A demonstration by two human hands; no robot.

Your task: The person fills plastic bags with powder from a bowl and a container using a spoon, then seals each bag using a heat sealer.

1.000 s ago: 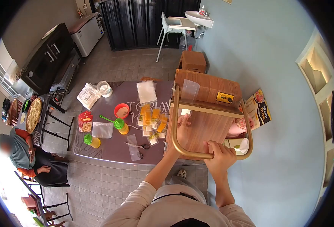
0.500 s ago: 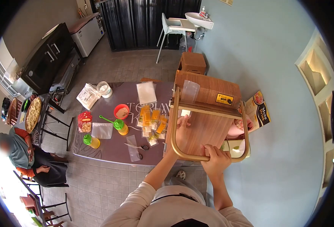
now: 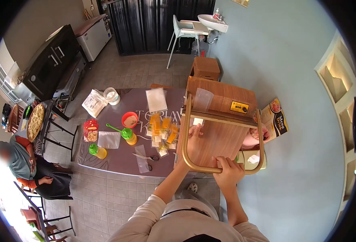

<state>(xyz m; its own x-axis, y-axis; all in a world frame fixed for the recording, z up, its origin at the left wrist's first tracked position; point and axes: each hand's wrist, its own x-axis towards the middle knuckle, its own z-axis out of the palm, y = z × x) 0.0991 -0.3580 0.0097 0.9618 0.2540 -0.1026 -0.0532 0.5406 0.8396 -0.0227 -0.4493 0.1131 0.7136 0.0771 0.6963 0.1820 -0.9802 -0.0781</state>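
My right hand [image 3: 229,172] is closed around the front of a gold bar handle [image 3: 198,168] on a wooden machine that looks like a sealer [image 3: 222,97]. My left hand [image 3: 193,142] rests on the machine's wooden top, inside the handle frame. Its fingers hold a small pale packet [image 3: 198,121] at the edge of the crossbar; the fingertips are partly hidden. A strip of clear plastic [image 3: 203,99] lies over the machine's back. Left of the machine is a pile of small packets with orange sachets [image 3: 157,124].
On the dark table [image 3: 117,161] are scissors [image 3: 150,157], green-capped bottles [image 3: 128,136], a red bowl [image 3: 130,119], a tub [image 3: 111,97] and clear bags [image 3: 109,139]. A menu board [image 3: 277,119] leans by the right wall. Another person [image 3: 30,169] sits far left.
The handle and my right hand sit very slightly lower than before. My left hand stays in place with the packet.
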